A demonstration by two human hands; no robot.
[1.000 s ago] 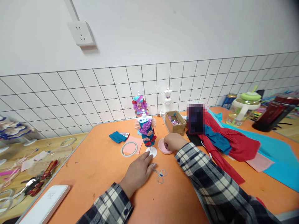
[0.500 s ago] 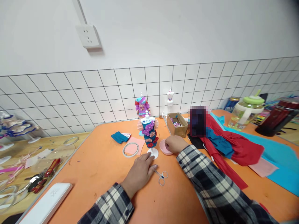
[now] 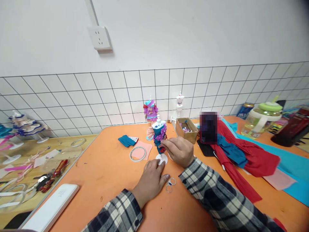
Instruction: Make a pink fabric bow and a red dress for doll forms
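A miniature dress form (image 3: 158, 124) wears a blue dress with purple, pink and red fabric flowers. It stands upright on a round white base (image 3: 164, 159). My left hand (image 3: 153, 177) lies on the table with fingers stretched out, fingertips at the base's front edge. Pinched fingers of my right hand (image 3: 180, 149) are against the flowered right side of the dress; whatever is between them is too small to make out. Small scissors (image 3: 170, 185) lie beside my left thumb, their blades hidden under it. The pink dish is almost wholly covered by my right hand.
Behind stand a dressed form (image 3: 151, 111) and a bare white form (image 3: 180, 101). A cardboard box (image 3: 188, 130) of small pieces is to the right, near red fabric (image 3: 258, 154) and a pitcher (image 3: 260, 120). A ring (image 3: 137, 154) and a white power bank (image 3: 53, 206) lie left.
My right hand has moved from the pink dish left to the dress. The dress form has turned, so its flowers now face right. My left hand has stayed at the base.
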